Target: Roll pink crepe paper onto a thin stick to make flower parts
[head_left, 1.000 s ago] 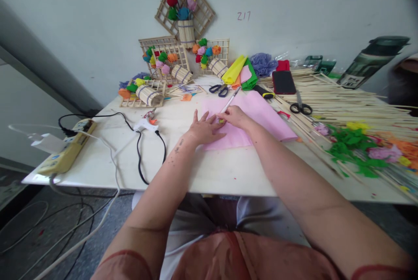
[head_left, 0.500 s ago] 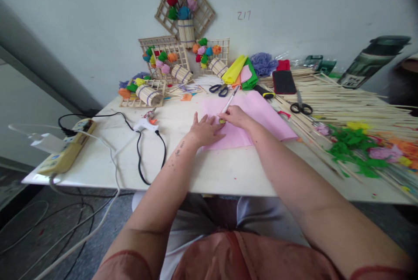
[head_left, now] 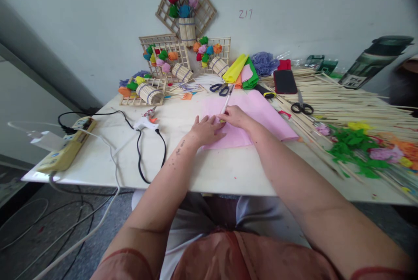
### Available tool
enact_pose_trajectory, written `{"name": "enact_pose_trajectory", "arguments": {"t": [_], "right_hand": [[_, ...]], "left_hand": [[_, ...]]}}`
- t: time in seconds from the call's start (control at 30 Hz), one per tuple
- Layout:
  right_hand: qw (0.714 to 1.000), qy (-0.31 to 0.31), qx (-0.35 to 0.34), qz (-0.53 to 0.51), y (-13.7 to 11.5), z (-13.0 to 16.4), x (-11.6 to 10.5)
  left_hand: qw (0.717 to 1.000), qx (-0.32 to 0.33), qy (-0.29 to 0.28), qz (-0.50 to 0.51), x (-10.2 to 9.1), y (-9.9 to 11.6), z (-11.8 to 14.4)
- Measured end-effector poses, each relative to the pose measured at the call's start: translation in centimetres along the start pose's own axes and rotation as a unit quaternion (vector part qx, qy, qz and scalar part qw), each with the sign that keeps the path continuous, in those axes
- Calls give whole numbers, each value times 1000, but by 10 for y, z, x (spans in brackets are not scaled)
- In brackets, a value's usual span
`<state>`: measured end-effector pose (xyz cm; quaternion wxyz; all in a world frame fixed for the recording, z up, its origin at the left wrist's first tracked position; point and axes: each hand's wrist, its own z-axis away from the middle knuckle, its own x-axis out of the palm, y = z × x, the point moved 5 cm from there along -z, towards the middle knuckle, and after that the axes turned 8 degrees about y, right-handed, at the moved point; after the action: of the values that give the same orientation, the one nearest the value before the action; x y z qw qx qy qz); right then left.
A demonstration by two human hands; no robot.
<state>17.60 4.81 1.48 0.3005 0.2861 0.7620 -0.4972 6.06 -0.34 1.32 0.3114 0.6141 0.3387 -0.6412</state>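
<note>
Pink crepe paper (head_left: 261, 116) lies spread on the white table. My left hand (head_left: 207, 132) rests flat on its left part, fingers outstretched. My right hand (head_left: 234, 116) is closed round a white pen (head_left: 226, 104), its top leaning up and away from me. The pen's tip is hidden by my fingers. A small yellowish piece (head_left: 222, 121) lies on the paper between my hands; I cannot make out its full shape. Just beyond the paper are black-handled scissors (head_left: 220, 89) and folded yellow paper (head_left: 235, 69).
A white glue gun (head_left: 146, 124) with a black cord and a yellow power strip (head_left: 67, 147) sit at left. Stick frames with paper flowers (head_left: 173, 66) stand at the back. Bundled sticks (head_left: 352, 101), a phone (head_left: 284, 82), more scissors (head_left: 302, 108) and green paper scraps (head_left: 354, 147) lie at right.
The pen's upper end has swung slightly left and stands a little more upright. Both hands stay almost in place on the pink paper.
</note>
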Motion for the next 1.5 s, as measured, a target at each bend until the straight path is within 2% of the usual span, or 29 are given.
{"name": "enact_pose_trajectory", "arguments": {"t": [0.77, 1.13, 1.5], "right_hand": [[1000, 0, -26, 16, -2, -1, 2], [1000, 22, 16, -10, 5, -3, 2], [1000, 28, 8, 6, 4, -4, 2]], "left_hand": [[1000, -7, 2, -4, -1, 1, 1], [1000, -7, -8, 2, 2, 0, 0], [1000, -5, -6, 4, 2, 0, -2]]}}
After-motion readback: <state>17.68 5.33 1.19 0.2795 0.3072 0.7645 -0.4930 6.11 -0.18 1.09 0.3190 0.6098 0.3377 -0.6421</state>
